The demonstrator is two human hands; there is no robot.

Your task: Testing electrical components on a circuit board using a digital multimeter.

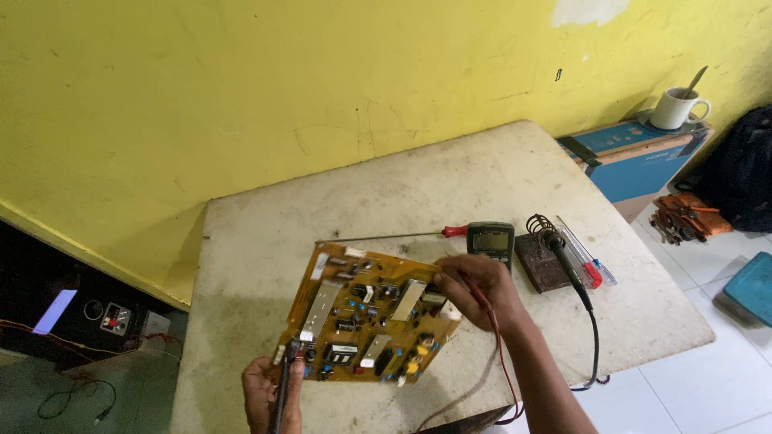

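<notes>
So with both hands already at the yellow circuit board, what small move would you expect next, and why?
Probably a glance at the dark handheld multimeter. The left hand holds a black probe at the near-left corner of the yellow circuit board, and the right hand, red lead trailing from it, rests on the far-right edge. Both contacts look placed, so the reading seems due.

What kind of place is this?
Probably a small electronics repair corner. Hands hold a circuit board over a worn table, with a multimeter and a soldering iron beside it.
</notes>
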